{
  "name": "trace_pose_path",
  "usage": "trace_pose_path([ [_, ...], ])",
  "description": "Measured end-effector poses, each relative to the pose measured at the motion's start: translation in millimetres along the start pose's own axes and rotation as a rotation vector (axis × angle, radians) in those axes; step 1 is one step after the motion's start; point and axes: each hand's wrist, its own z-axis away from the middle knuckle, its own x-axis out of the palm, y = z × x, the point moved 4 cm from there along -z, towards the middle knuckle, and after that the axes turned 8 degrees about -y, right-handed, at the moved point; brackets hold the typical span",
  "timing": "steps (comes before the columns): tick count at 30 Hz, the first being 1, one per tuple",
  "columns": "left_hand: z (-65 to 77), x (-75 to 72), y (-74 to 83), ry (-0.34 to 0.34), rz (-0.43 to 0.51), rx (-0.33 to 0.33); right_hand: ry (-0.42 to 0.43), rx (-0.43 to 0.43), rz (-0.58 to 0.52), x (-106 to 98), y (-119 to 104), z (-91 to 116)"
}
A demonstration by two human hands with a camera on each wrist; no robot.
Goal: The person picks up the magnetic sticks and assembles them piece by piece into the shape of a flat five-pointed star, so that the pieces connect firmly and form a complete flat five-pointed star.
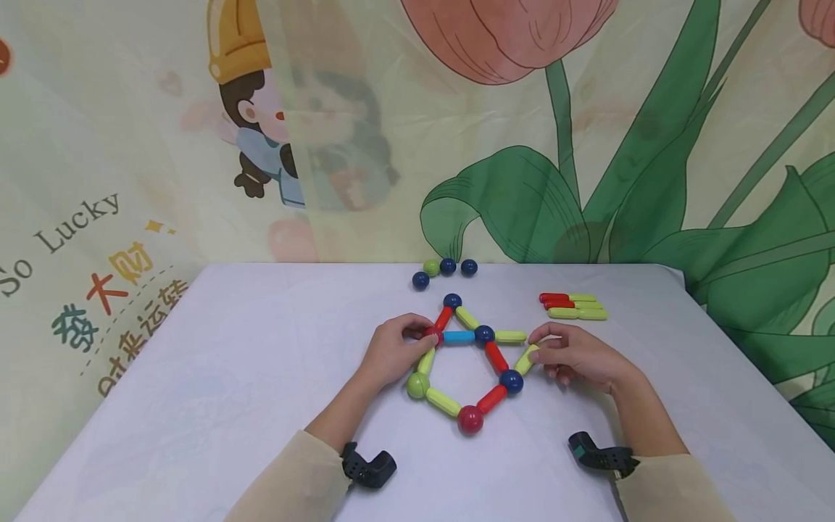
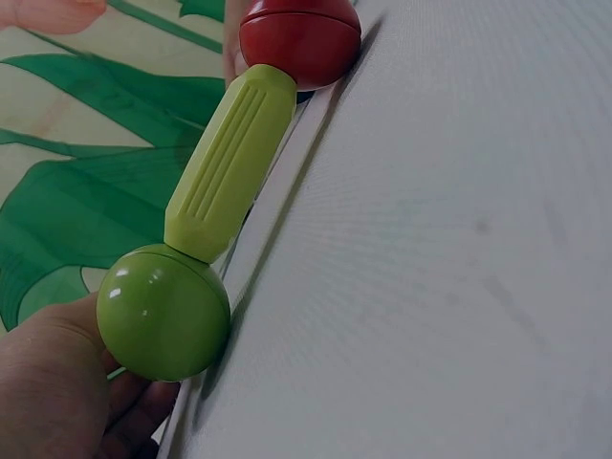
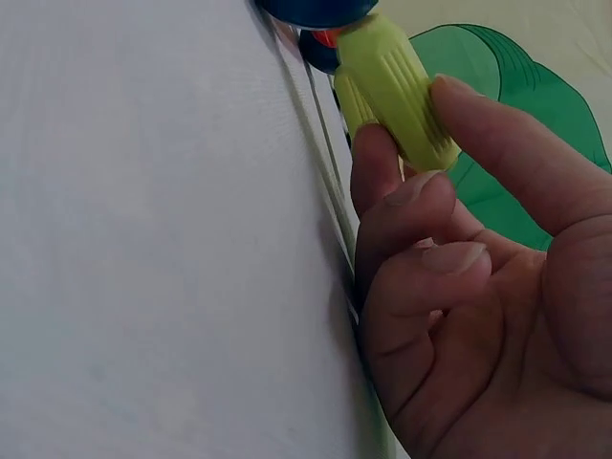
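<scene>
On the white table lies a flat frame of ball-and-rod building pieces. My left hand [image 1: 399, 349] grips the red ball [image 1: 438, 336] at its upper left, mostly covered by the fingers. My right hand [image 1: 583, 354] pinches a yellow-green rod [image 3: 402, 91] between thumb and fingers, one end against the blue ball [image 1: 512, 381] on the right. Another yellow-green rod [image 1: 510, 336] points right from the upper blue ball [image 1: 484, 334], ending close to the right fingertips. The green ball [image 2: 164, 312] and the front red ball [image 1: 470, 420] form the near corners, joined by a yellow-green rod [image 2: 232, 163].
Behind the frame, several loose balls [image 1: 447, 267], blue and green, sit by the table's far edge. Several spare rods [image 1: 577, 313], red and yellow-green, lie in rows beyond the right hand. A printed cloth [image 1: 365, 145] hangs behind the white table [image 1: 261, 348].
</scene>
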Motion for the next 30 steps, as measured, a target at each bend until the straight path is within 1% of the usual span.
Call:
trace_pose_path([
  [3, 0.7, -0.6, -0.3, 0.001, -0.003, -0.004, 0.005, 0.009, 0.01, 1, 0, -1],
  [12, 1.1, -2.6, -1.2, 0.012, -0.003, 0.006, 0.063, 0.018, 0.086, 4, 0, -6],
  [20, 1.1, -0.6, -1.4, 0.001, -0.005, 0.005, 0.087, -0.017, 0.113, 4, 0, -4],
  [23, 1.3, -0.8, -1.2, 0.001, -0.005, 0.003, 0.148, -0.04, 0.148, 3, -3, -3],
  [27, 0.4, -0.3, -1.6, 0.0, 0.0, 0.007, 0.297, -0.071, 0.191, 0, -14, 1],
  [30, -0.1, 0.5, -1.8, -0.001, 0.01, 0.02, 0.362, -0.107, 0.192, 1, -26, 3],
])
